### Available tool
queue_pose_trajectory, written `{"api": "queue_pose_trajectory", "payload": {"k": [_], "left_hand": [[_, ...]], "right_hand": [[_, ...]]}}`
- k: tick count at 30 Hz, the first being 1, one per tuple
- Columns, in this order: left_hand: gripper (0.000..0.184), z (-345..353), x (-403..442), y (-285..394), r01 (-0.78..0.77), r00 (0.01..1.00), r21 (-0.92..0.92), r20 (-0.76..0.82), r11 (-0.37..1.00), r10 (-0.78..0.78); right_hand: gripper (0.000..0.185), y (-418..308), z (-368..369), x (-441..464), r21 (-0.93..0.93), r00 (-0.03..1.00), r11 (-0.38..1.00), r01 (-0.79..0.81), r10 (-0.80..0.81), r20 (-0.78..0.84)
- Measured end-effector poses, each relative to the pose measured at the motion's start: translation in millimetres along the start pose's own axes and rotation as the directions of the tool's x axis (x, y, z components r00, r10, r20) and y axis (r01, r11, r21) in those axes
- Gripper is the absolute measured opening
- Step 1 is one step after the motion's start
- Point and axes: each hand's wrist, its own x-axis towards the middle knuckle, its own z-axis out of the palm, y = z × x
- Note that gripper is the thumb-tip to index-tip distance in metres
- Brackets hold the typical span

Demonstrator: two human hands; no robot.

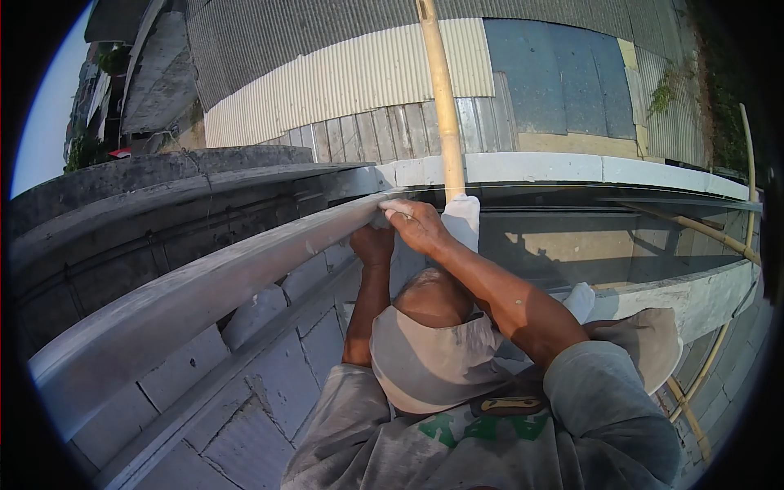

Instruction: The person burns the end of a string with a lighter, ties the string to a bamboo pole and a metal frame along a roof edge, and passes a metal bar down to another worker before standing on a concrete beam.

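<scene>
A long grey beam (220, 286) runs diagonally from the lower left to the centre. My right hand (418, 226) is closed at its far end, with thumb and fingers pressed together on the edge. Just below and to the left, my left hand (373, 245) is curled against the beam's underside; what it grips is hidden. Pale block masonry (286, 380) lies below the beam. A bamboo pole (443, 98) rises beyond my right hand, above a white-wrapped piece (462, 222).
Corrugated roofing (359, 77) and blue sheets (559, 77) lie beyond a white block ledge (531, 167). A dark concrete ledge (163, 175) is at left. Bamboo poles (702, 229) cross at right, by a pale wall edge (686, 302). My bent knee (433, 359) is below my hands.
</scene>
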Motion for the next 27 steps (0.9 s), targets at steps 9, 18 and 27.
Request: {"api": "queue_pose_trajectory", "payload": {"k": [9, 18, 27], "left_hand": [[0.038, -1.5, 0.5, -5.9, -0.052, 0.999, 0.016, 0.007, 0.999, 0.052], [0.052, -5.9, -13.7, -1.8, 0.145, 0.983, -0.210, 0.146, 0.967, -0.115], [0.045, -25.9, -62.4, -24.7, 0.267, 0.964, -0.456, 0.118, 0.849, -0.239]], "right_hand": [[0.036, -0.4, -12.3, -14.4, -0.357, 0.888, 0.930, 0.084, 0.093, 0.451], [0.040, -15.4, -42.3, -19.8, -0.473, 0.984, 0.880, 0.045, 0.044, 0.175], [0.033, -78.2, -144.2, -31.3, -0.735, 0.983, 0.674, -0.068, 0.171, 0.067]]}}
